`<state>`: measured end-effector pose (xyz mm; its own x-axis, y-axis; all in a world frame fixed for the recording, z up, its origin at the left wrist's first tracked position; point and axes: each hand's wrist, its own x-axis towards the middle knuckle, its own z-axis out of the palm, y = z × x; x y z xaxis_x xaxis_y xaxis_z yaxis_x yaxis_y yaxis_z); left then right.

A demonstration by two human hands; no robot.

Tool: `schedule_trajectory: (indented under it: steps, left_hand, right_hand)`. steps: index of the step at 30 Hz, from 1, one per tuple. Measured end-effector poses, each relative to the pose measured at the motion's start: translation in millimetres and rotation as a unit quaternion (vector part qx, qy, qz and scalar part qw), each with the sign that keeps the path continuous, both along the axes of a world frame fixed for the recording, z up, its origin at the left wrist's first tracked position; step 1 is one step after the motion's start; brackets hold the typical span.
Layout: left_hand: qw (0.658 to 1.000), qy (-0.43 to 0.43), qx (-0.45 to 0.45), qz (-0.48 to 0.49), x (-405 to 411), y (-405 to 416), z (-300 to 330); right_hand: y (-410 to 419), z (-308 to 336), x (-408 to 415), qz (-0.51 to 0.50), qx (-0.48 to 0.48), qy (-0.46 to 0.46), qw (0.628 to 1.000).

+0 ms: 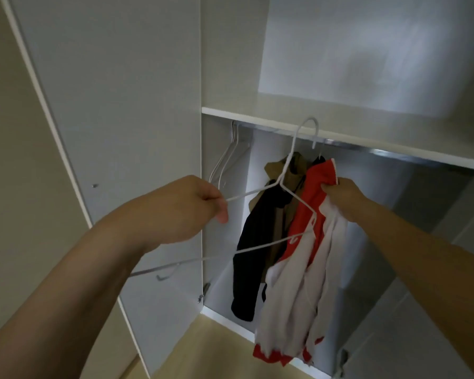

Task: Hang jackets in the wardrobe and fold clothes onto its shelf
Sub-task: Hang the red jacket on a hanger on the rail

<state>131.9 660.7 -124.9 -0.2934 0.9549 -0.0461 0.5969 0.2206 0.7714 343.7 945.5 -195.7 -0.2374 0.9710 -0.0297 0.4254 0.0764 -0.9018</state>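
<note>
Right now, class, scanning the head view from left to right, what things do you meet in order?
Open wardrobe door → left hand → empty hangers on the rail → dark hung jacket → red-and-white jacket → right hand.

I am looking into a home bedroom or closet area: a white built-in wardrobe (148, 77) with an open door, a shelf (340, 127) above a hanging rail (381, 152), spare hangers (225, 160), a hung dark jacket (255, 242) and pale wood flooring (208, 351).
</note>
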Motion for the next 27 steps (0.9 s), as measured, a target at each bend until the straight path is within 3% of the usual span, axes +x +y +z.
schedule_trajectory:
  steps: [4,7,10,14,16,19,23,24,25,26,27]
  left_hand:
    - [1.000,-0.009,-0.008,-0.009,31.3,27.1,-13.6]
    - [0.997,-0.080,-0.021,-0.007,51.5,46.7,-33.9]
    - [0.988,-0.156,0.000,0.000,64.7,59.0,-51.2]
    - [0.971,-0.224,0.077,-0.036,77.3,65.5,-66.1]
    - [0.963,-0.235,0.113,-0.071,73.4,63.9,-69.1]
    - [0.944,-0.288,0.125,-0.102,59.3,69.6,-68.4]
    - [0.967,-0.199,0.142,-0.076,68.6,91.7,-71.8]
    - [0.976,-0.137,0.158,-0.057,72.8,96.1,-76.0]
    - [0.984,-0.014,0.175,-0.022,77.3,99.4,-82.4]
    - [0.967,0.140,0.205,0.050,81.4,100.5,-91.0]
    - [0.923,0.255,0.260,0.123,87.8,98.3,-98.9]
  right_hand:
    - [-10.8,1.5,13.8,0.015,-0.010,0.057,0.998]
    - [-18.9,8.4,20.3,0.054,0.026,0.074,0.995]
    - [-24.1,18.0,33.4,0.070,0.189,-0.062,0.978]
    - [-33.0,26.2,54.2,0.036,0.372,-0.233,0.898]
    - [-39.0,33.8,62.5,0.037,0.402,-0.226,0.886]
    - [-53.9,50.3,59.4,0.097,0.392,-0.138,0.904]
    - [-63.1,60.0,55.5,0.129,0.339,-0.066,0.929]
    - [-62.3,60.2,58.1,0.133,0.334,-0.078,0.930]
    - [-61.3,60.2,60.9,0.135,0.337,-0.104,0.926]
    - [-60.5,60.5,63.7,0.131,0.340,-0.130,0.922]
    - [-58.8,61.4,66.0,0.113,0.344,-0.146,0.921]
